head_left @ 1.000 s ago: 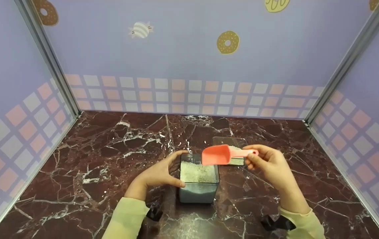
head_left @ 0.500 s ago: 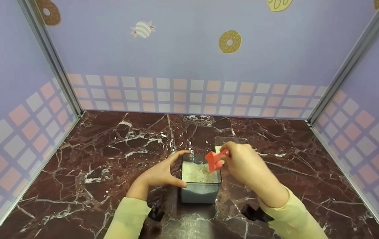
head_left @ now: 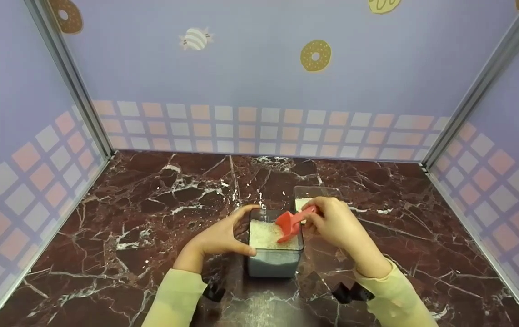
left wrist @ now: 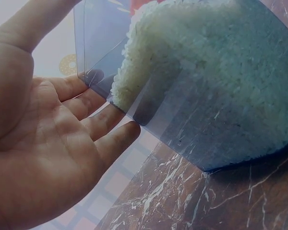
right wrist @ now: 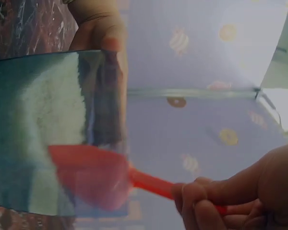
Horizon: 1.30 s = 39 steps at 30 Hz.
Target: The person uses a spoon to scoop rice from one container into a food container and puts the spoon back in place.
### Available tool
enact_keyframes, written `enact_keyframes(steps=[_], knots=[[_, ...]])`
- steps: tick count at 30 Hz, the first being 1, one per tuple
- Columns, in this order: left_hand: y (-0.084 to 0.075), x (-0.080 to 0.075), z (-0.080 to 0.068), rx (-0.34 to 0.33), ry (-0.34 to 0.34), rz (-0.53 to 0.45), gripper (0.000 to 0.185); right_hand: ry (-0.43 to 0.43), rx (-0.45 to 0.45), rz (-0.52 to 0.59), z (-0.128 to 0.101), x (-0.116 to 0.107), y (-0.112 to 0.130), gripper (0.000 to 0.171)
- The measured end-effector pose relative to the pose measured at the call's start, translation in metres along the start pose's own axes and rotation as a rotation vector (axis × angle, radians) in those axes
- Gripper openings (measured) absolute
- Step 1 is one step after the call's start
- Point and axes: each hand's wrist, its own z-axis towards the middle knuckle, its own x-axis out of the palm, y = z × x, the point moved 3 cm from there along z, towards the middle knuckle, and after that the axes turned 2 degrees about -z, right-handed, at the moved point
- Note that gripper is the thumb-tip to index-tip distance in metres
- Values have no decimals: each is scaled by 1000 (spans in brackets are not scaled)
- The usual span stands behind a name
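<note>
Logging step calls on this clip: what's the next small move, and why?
Probably ease the scoop a bit deeper into the rice. Its front edge appears to meet the rice inside the clear container, the right hand grips its handle, and the left hand braces the container. Whether it already carries rice is unclear.

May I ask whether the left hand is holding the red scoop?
No, the right hand grips the red scoop by its handle.

The scoop looks like smooth plastic to me, the box clear and glossy, the rice grainy, the table polished like marble.
</note>
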Motion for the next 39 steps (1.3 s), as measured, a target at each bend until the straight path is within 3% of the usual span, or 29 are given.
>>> enact_keyframes(steps=[6, 15, 23, 30, 39], knots=[[0, 0, 0, 6, 3, -3, 106, 36, 64, 291, 0, 7, -33, 17], [1, 0, 1, 23, 13, -31, 106, 33, 106, 480, 0, 18, -53, 23], [2, 1, 1, 22, 16, -43, 104, 39, 52, 522, 2, 26, -46, 22], [0, 1, 0, 6, 6, -57, 105, 30, -8, 490, 2, 30, -35, 19], [-1, 0, 0, -3, -8, 4, 104, 66, -23, 519, 0, 38, -35, 21]])
